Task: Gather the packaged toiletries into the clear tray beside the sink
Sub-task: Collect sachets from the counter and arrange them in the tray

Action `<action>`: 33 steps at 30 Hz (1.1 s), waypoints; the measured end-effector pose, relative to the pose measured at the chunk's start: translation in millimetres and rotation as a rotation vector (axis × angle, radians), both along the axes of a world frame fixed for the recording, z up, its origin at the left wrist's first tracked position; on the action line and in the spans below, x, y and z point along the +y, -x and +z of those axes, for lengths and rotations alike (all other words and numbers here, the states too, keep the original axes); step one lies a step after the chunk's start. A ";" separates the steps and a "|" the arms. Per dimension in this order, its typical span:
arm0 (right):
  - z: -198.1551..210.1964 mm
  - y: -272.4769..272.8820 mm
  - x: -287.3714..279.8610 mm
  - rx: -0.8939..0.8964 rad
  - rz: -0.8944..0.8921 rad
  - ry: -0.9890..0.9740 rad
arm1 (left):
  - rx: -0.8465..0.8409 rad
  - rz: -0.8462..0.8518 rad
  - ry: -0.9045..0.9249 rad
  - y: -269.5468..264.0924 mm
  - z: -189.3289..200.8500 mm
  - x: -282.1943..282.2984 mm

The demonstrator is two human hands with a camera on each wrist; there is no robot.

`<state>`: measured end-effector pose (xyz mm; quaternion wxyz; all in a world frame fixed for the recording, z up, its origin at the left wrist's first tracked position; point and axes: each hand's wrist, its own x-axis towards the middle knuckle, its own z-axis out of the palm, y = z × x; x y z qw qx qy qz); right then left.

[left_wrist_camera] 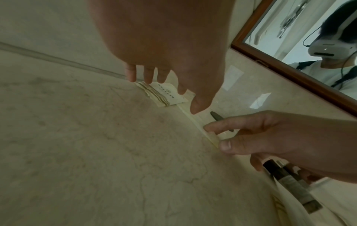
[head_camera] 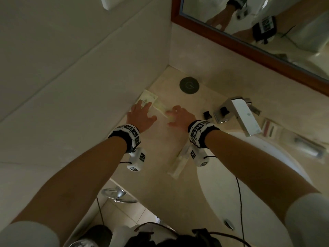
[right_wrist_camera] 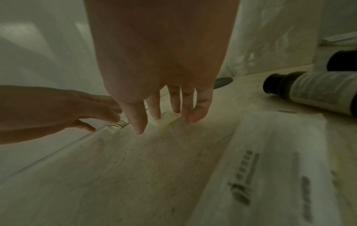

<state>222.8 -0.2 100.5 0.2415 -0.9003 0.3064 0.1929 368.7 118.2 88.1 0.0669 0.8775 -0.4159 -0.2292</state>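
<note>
A square paper packet [head_camera: 147, 100] [left_wrist_camera: 167, 95] lies against the left wall at the back corner of the counter. My left hand [head_camera: 140, 115] [left_wrist_camera: 164, 73] hovers over it with straight fingers, the tips at its far edge. A long thin packet [head_camera: 161, 108] [left_wrist_camera: 201, 128] lies just right of it. My right hand [head_camera: 178, 116] [right_wrist_camera: 166, 116] reaches down onto that packet, index fingertip on top and thumb at its near end. Another white packet [head_camera: 179, 164] [right_wrist_camera: 274, 160] lies flat under my right wrist. The clear tray [head_camera: 288, 134], holding several items, sits beyond the faucet at far right.
A square chrome faucet [head_camera: 238, 113] overhangs the white sink basin [head_camera: 249, 184] to the right. A dark labelled bottle [right_wrist_camera: 313, 91] [left_wrist_camera: 289, 185] lies on the counter near my right hand. A round dark disc [head_camera: 189, 85] is set in the counter near the back wall. A wood-framed mirror [head_camera: 249, 49] hangs above.
</note>
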 end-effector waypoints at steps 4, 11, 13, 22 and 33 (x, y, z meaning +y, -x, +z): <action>2.5 -8.1 -2.9 0.011 -0.017 0.026 | -0.014 0.011 -0.013 -2.7 -1.3 -7.8; 3.1 -12.3 -6.9 0.001 -0.033 0.060 | -0.033 0.015 -0.065 -5.1 -3.8 -17.2; 4.3 -12.0 -7.0 -0.001 -0.043 0.067 | -0.051 0.003 -0.068 -5.5 -3.1 -19.1; 9.6 -9.2 -5.7 0.038 -0.104 0.089 | -0.119 -0.055 -0.028 4.2 -2.3 -15.8; 21.5 14.3 -6.9 0.194 -0.047 0.110 | -0.189 -0.174 -0.064 25.6 2.4 -17.4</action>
